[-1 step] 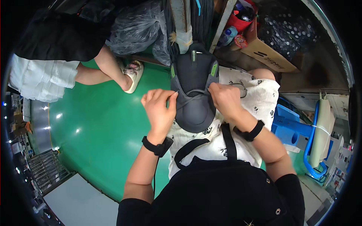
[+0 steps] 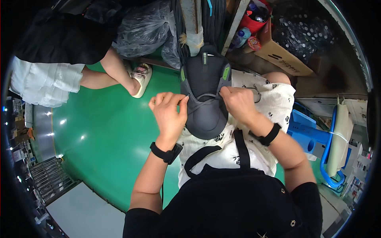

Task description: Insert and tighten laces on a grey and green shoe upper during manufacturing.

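Observation:
A dark grey sneaker [image 2: 206,121] with green side patches rests on my lap, its toe toward me and its heel away. Thin grey shoelaces [image 2: 204,99] cross over its throat. At the shoe's left edge, my left hand [image 2: 168,113] has thumb and forefinger pinched at a lace end, the other fingers curled. My right hand [image 2: 239,104] pinches the lace at the right edge, its fingers bent together. The laces run loosely between the two hands. Little of the lace shows inside either pinch.
A black strap [image 2: 241,148] lies on my white patterned skirt [image 2: 274,103]. Beyond the shoe stand a metal post [image 2: 190,18] and a clear plastic bag [image 2: 145,29]. A cardboard box [image 2: 283,59] is at far right, a blue frame [image 2: 307,133] nearer. Another person's leg [image 2: 119,71] shows at left.

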### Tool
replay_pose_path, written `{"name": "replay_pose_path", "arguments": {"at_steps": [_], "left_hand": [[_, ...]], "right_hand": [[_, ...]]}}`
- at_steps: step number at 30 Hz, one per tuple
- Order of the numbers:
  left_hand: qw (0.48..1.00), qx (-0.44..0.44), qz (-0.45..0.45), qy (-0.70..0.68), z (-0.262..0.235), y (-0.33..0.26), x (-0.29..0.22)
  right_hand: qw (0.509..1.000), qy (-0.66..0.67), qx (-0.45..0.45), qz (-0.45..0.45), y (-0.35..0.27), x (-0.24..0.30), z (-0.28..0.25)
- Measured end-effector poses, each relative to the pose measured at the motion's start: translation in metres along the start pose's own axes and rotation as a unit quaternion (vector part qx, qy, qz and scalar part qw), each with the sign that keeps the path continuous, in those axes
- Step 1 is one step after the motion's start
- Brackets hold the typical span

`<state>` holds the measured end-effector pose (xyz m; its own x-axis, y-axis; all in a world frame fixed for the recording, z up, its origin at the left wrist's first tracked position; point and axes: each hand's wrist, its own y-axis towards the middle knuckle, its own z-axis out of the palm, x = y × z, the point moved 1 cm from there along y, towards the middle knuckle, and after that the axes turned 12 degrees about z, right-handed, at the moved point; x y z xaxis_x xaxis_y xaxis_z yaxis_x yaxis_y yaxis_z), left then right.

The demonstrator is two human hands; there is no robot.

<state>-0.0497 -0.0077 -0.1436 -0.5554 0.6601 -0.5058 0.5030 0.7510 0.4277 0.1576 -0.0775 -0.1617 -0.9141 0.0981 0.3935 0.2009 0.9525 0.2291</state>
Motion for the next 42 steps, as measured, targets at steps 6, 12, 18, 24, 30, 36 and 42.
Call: {"name": "replay_pose_path", "arguments": {"at_steps": [6, 12, 18, 24, 30, 36, 42], "left_hand": [[0.994, 0.075, 0.044, 0.061, 0.002, 0.014, 0.0], [0.896, 0.236, -0.265, -0.268, 0.011, 0.028, 0.031], [0.972, 0.199, 0.079, 0.093, 0.002, 0.037, 0.001], [0.929, 0.176, 0.305, 0.11, -0.008, 0.07, -0.009], [0.854, 0.335, 0.395, 0.03, -0.002, 0.086, 0.034], [0.892, 0.353, 0.281, -0.004, -0.006, 0.087, 0.03], [0.89, 0.407, 0.183, -0.089, 0.003, 0.091, 0.033]], "right_hand": [[0.97, -0.094, 0.124, -0.189, 0.027, -0.019, -0.02], [0.976, -0.052, 0.079, -0.195, 0.046, -0.015, -0.047], [0.939, -0.033, 0.118, -0.323, 0.065, -0.028, -0.037], [0.909, -0.058, 0.214, -0.353, 0.078, -0.027, -0.024], [0.904, -0.058, 0.353, -0.234, 0.09, -0.015, -0.014], [0.909, -0.099, 0.38, -0.137, 0.084, -0.01, -0.009], [0.965, 0.019, 0.234, -0.121, 0.067, -0.011, -0.012]]}}
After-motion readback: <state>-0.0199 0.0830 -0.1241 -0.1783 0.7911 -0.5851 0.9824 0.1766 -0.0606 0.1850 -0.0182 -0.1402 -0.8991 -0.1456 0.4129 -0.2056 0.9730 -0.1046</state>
